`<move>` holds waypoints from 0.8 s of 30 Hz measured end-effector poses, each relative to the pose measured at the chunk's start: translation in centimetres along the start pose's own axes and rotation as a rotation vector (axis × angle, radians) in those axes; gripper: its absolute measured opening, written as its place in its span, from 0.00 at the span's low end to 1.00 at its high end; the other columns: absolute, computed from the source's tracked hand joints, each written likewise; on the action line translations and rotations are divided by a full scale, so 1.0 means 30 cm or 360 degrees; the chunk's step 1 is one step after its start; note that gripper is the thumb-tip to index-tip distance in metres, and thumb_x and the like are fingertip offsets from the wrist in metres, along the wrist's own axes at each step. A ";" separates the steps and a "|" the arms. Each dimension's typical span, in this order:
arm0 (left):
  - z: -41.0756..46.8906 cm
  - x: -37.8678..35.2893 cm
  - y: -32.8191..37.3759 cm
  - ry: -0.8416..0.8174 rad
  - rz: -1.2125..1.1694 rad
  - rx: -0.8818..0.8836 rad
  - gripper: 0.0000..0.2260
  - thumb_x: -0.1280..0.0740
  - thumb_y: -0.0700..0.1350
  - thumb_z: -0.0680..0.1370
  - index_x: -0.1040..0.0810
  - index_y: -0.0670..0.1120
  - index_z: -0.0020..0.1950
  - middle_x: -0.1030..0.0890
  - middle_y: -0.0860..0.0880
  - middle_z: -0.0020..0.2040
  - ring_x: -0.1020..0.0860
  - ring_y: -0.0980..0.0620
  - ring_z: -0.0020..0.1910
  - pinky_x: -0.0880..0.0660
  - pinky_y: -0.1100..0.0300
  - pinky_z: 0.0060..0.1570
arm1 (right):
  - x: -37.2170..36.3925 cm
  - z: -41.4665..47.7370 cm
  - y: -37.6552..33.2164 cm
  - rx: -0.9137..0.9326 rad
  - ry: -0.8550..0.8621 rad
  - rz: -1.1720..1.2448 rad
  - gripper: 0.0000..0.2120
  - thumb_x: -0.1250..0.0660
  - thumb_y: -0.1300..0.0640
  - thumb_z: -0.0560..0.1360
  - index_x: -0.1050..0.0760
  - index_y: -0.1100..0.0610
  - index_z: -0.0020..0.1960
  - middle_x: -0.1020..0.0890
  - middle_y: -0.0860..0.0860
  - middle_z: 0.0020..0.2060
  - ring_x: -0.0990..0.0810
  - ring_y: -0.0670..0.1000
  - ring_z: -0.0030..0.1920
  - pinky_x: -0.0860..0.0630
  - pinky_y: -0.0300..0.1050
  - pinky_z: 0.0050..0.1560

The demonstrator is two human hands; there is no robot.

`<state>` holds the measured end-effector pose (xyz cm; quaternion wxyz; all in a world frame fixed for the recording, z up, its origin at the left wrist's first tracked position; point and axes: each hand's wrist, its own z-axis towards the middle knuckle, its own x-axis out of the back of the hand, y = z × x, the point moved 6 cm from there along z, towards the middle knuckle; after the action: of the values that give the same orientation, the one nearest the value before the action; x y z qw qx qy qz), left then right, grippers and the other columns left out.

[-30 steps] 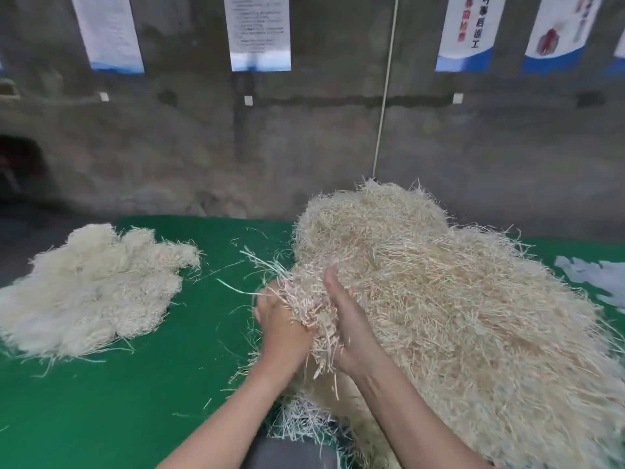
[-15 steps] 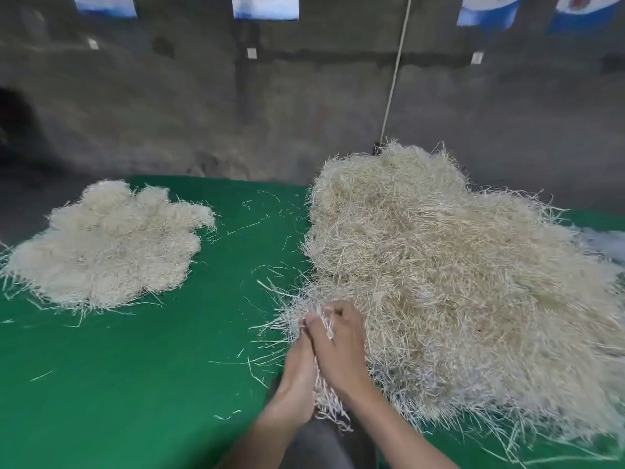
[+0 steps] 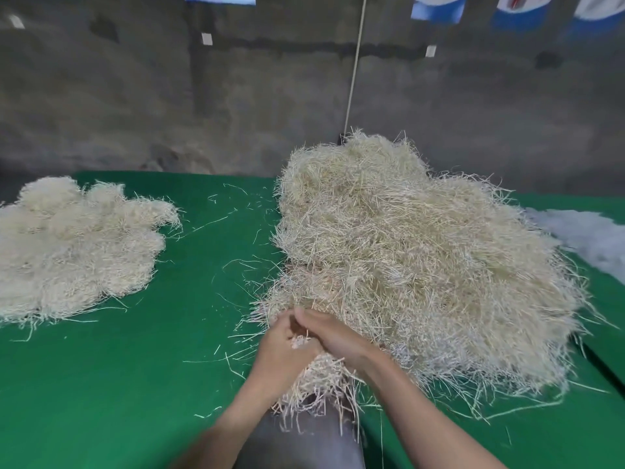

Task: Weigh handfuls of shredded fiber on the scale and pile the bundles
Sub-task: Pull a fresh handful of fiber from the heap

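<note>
Fiber tuft [image 3: 319,377] at the near edge of the big heap [image 3: 422,265]: left hand [image 3: 284,350] and right hand [image 3: 334,336] both curl round it; better to draw it off evenly, strands together.

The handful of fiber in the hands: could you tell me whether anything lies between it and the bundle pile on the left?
Nothing visible does. The left hand and right hand grip the handful of fiber; only green table cover with stray strands lies before the bundle pile.
</note>
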<state>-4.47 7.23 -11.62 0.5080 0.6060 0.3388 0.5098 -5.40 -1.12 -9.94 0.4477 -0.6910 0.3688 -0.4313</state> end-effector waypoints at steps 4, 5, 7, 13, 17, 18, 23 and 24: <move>0.015 0.088 -0.019 0.0662 -0.0041 0.0026 0.11 0.29 0.52 0.71 0.27 0.49 0.44 0.23 0.50 0.43 0.24 0.51 0.40 0.32 0.65 0.35 | -0.088 -0.037 0.078 -0.0049 0.0198 0.0849 0.14 0.44 0.33 0.73 0.24 0.35 0.51 0.19 0.33 0.43 0.21 0.31 0.42 0.22 0.35 0.43; 0.018 0.089 -0.003 0.0693 0.0089 -0.0083 0.11 0.31 0.54 0.72 0.26 0.48 0.40 0.22 0.51 0.39 0.24 0.49 0.37 0.31 0.62 0.35 | -0.098 -0.028 0.104 -0.0100 0.0336 0.0946 0.17 0.41 0.34 0.72 0.25 0.38 0.55 0.18 0.37 0.46 0.20 0.35 0.44 0.21 0.37 0.42; 0.017 0.063 -0.002 0.0596 0.0199 -0.0181 0.18 0.37 0.60 0.74 0.27 0.51 0.29 0.25 0.56 0.29 0.28 0.53 0.30 0.32 0.56 0.35 | -0.079 -0.007 0.130 -0.0167 0.0658 0.1063 0.28 0.39 0.35 0.71 0.27 0.54 0.61 0.18 0.50 0.48 0.18 0.49 0.47 0.21 0.45 0.44; -0.012 -0.017 -0.137 0.0334 -0.1136 0.0906 0.34 0.46 0.71 0.71 0.30 0.52 0.69 0.28 0.48 0.69 0.29 0.45 0.64 0.41 0.41 0.66 | 0.012 -0.014 0.142 -0.0301 0.0905 0.1612 0.19 0.39 0.44 0.78 0.26 0.59 0.55 0.16 0.56 0.44 0.17 0.55 0.42 0.22 0.48 0.39; -0.079 -0.133 -0.104 -0.0206 -0.1610 0.1343 0.41 0.47 0.76 0.67 0.24 0.47 0.64 0.18 0.39 0.54 0.22 0.39 0.55 0.30 0.37 0.56 | 0.013 0.022 0.120 -0.0206 0.0985 0.1640 0.07 0.40 0.54 0.78 0.28 0.58 0.49 0.22 0.57 0.42 0.24 0.53 0.37 0.25 0.43 0.37; -0.079 -0.135 -0.080 -0.0257 -0.1664 0.1297 0.40 0.47 0.76 0.69 0.23 0.47 0.63 0.18 0.39 0.53 0.21 0.39 0.53 0.28 0.43 0.54 | 0.023 0.027 0.113 -0.0125 0.1043 0.1430 0.06 0.40 0.55 0.78 0.28 0.58 0.48 0.23 0.54 0.39 0.25 0.51 0.36 0.26 0.41 0.36; 0.017 -0.043 -0.063 0.0088 -0.1682 0.0961 0.28 0.46 0.57 0.82 0.17 0.45 0.32 0.17 0.47 0.36 0.18 0.50 0.35 0.23 0.59 0.39 | 0.008 -0.038 0.070 0.0494 0.1170 -0.0300 0.04 0.40 0.60 0.78 0.30 0.54 0.46 0.25 0.45 0.41 0.27 0.46 0.43 0.34 0.36 0.45; 0.017 -0.032 -0.068 0.0160 -0.1630 0.0964 0.23 0.44 0.56 0.81 0.19 0.44 0.36 0.20 0.45 0.32 0.20 0.49 0.31 0.24 0.59 0.34 | -0.023 -0.047 0.075 0.0526 0.1093 -0.0347 0.01 0.41 0.57 0.78 0.32 0.52 0.48 0.24 0.45 0.44 0.26 0.46 0.45 0.33 0.38 0.47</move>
<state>-4.00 6.73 -13.82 0.4771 0.4586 0.7418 0.1086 -7.25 -1.66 -11.91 0.3550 -0.4601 0.3471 -0.7360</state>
